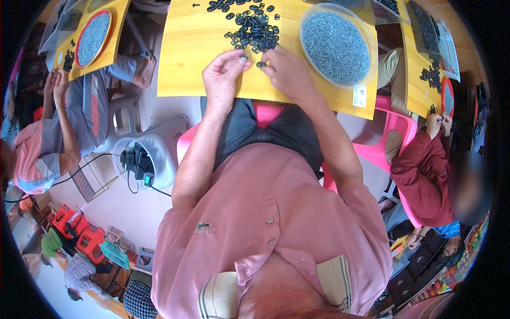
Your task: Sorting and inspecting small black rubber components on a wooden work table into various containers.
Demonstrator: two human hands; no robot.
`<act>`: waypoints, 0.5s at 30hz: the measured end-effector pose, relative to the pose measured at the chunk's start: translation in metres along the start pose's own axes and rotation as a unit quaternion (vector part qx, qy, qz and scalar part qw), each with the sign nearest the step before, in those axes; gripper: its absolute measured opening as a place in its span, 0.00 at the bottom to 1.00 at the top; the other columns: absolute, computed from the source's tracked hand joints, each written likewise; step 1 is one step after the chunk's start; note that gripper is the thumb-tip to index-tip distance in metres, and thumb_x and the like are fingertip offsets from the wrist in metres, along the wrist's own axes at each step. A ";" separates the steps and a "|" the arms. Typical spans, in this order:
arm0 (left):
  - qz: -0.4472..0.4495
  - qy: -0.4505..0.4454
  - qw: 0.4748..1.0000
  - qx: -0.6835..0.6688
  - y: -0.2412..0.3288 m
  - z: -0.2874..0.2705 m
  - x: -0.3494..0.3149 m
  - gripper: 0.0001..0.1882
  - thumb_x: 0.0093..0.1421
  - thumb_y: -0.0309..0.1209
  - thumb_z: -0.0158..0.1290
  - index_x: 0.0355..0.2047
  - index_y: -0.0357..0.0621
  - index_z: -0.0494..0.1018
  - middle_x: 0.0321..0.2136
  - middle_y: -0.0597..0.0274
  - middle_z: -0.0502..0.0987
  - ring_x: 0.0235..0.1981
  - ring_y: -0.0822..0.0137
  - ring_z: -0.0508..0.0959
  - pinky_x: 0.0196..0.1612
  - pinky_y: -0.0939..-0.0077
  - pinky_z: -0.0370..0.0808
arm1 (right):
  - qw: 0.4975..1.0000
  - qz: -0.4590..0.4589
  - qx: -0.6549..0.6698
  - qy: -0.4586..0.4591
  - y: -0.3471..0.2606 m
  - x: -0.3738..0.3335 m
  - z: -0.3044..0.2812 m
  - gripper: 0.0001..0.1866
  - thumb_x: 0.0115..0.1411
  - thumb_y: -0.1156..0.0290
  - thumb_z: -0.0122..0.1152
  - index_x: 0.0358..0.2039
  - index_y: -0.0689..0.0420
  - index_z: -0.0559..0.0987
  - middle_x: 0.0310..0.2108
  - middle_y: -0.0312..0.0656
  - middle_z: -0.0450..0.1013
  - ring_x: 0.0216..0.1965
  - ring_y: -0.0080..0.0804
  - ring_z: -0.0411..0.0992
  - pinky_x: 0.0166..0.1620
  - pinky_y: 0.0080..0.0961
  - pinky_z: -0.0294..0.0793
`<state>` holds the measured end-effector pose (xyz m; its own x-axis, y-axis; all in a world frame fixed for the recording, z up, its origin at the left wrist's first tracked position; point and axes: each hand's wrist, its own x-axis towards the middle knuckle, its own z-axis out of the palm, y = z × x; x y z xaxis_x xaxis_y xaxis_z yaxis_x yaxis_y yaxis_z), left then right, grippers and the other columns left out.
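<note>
My left hand is closed in a pinch over the near part of the yellow table. A small black plastic part shows between its thumb and fingertips. My right hand reaches in from the right, its fingers curled at the near edge of a pile of small black oval parts. One black oval part is at the tip of its thumb, and seems gripped there. The exact hold is too small to make out. Right of that hand stands a round clear tub full of small silvery screw-like pieces.
A pink stool is under the table's right side. On my left, a grey stool holds black plugs and cables. People at yellow tables sit on both sides, one with a red-rimmed bowl of silvery pieces. A white label marks the near table edge.
</note>
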<state>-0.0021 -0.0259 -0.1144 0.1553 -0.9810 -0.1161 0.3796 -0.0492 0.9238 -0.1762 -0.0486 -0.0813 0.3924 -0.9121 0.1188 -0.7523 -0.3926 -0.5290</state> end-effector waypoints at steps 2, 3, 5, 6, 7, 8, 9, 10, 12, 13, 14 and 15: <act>-0.005 -0.008 1.000 0.021 0.001 0.001 -0.001 0.10 0.59 0.18 0.55 0.42 0.33 0.76 0.31 0.56 0.81 0.33 0.70 0.81 0.41 0.78 0.77 | 0.999 0.014 0.029 0.000 -0.002 0.000 -0.001 0.10 0.55 0.68 0.61 0.37 0.56 0.77 0.31 0.44 0.72 0.34 0.46 0.74 0.38 0.44 0.72; -0.006 -0.009 1.000 0.021 0.001 0.001 -0.001 0.10 0.59 0.18 0.55 0.42 0.33 0.76 0.31 0.56 0.81 0.33 0.70 0.81 0.41 0.78 0.77 | 0.998 0.028 0.057 0.002 -0.003 -0.001 -0.001 0.10 0.54 0.68 0.62 0.36 0.56 0.77 0.32 0.44 0.72 0.34 0.47 0.74 0.38 0.45 0.71; 0.002 -0.022 0.999 0.039 0.000 0.002 -0.001 0.10 0.60 0.19 0.55 0.42 0.33 0.76 0.31 0.56 0.81 0.33 0.70 0.81 0.41 0.78 0.78 | 0.998 0.021 0.051 0.000 -0.002 0.000 0.001 0.09 0.54 0.68 0.62 0.35 0.57 0.77 0.31 0.45 0.72 0.35 0.47 0.74 0.38 0.45 0.71; 0.002 -0.022 0.999 0.039 0.000 0.002 -0.001 0.10 0.60 0.19 0.55 0.42 0.33 0.76 0.31 0.56 0.81 0.33 0.70 0.81 0.41 0.78 0.78 | 0.999 0.012 0.046 -0.003 -0.002 0.001 0.002 0.09 0.54 0.68 0.62 0.34 0.57 0.77 0.31 0.45 0.72 0.35 0.47 0.74 0.38 0.45 0.71; 0.003 -0.023 0.999 0.038 0.000 0.002 -0.001 0.10 0.60 0.19 0.55 0.42 0.33 0.76 0.31 0.56 0.81 0.33 0.70 0.81 0.41 0.78 0.78 | 0.999 0.012 0.046 -0.004 -0.002 0.001 0.002 0.09 0.54 0.68 0.62 0.34 0.57 0.77 0.31 0.45 0.72 0.35 0.47 0.74 0.38 0.45 0.71; 0.005 -0.024 0.999 0.037 0.000 0.002 -0.001 0.10 0.60 0.20 0.55 0.43 0.34 0.76 0.31 0.56 0.81 0.33 0.70 0.81 0.41 0.78 0.78 | 0.998 0.028 0.060 -0.017 -0.004 0.003 0.001 0.08 0.54 0.68 0.62 0.33 0.57 0.77 0.31 0.45 0.72 0.35 0.47 0.73 0.38 0.45 0.70; 0.004 -0.024 0.999 0.037 0.001 0.002 -0.001 0.10 0.60 0.20 0.55 0.43 0.34 0.76 0.31 0.56 0.81 0.33 0.70 0.81 0.41 0.78 0.78 | 0.996 0.043 0.074 -0.031 -0.005 0.003 0.000 0.08 0.54 0.68 0.62 0.32 0.57 0.77 0.31 0.45 0.72 0.35 0.47 0.73 0.38 0.44 0.70; 0.001 -0.027 0.999 0.037 0.002 0.003 -0.001 0.10 0.60 0.20 0.55 0.43 0.34 0.76 0.31 0.56 0.81 0.33 0.69 0.81 0.41 0.78 0.78 | 0.996 0.043 0.074 -0.031 -0.004 0.003 0.001 0.08 0.54 0.68 0.62 0.32 0.57 0.77 0.31 0.45 0.72 0.35 0.47 0.73 0.38 0.44 0.70; -0.001 -0.029 0.999 0.037 0.002 0.003 -0.001 0.10 0.60 0.20 0.55 0.43 0.34 0.76 0.32 0.55 0.81 0.34 0.69 0.82 0.41 0.78 0.78 | 0.995 0.040 0.091 -0.015 0.000 0.002 0.005 0.07 0.53 0.70 0.63 0.30 0.58 0.77 0.30 0.46 0.72 0.35 0.49 0.72 0.38 0.44 0.69; -0.006 -0.027 0.999 0.035 0.002 0.003 -0.001 0.09 0.60 0.19 0.55 0.42 0.33 0.76 0.32 0.55 0.81 0.33 0.69 0.82 0.41 0.78 0.79 | 0.995 0.039 0.091 -0.016 0.002 0.001 0.007 0.07 0.53 0.70 0.63 0.30 0.58 0.77 0.30 0.46 0.72 0.35 0.49 0.72 0.38 0.44 0.69; -0.011 -0.026 0.999 0.033 0.002 0.003 -0.001 0.09 0.60 0.18 0.55 0.41 0.33 0.76 0.32 0.55 0.81 0.33 0.69 0.82 0.40 0.78 0.79 | 0.990 0.051 0.129 -0.005 0.004 0.000 0.008 0.06 0.52 0.73 0.63 0.31 0.58 0.77 0.28 0.45 0.73 0.33 0.44 0.73 0.36 0.41 0.70; -0.011 -0.026 0.999 0.033 0.003 0.003 -0.001 0.09 0.60 0.18 0.55 0.41 0.33 0.76 0.32 0.55 0.81 0.33 0.69 0.82 0.40 0.78 0.79 | 0.984 0.064 0.166 0.007 0.005 -0.002 0.009 0.07 0.52 0.75 0.63 0.32 0.58 0.77 0.27 0.44 0.73 0.31 0.40 0.74 0.35 0.37 0.71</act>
<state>-0.0044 -0.0254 -0.1103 0.0996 -0.9879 -0.1190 0.3207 -0.0814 0.9437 -0.1761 -0.0481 -0.0915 0.2971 -0.9539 0.0432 -0.5799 -0.2162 -0.7855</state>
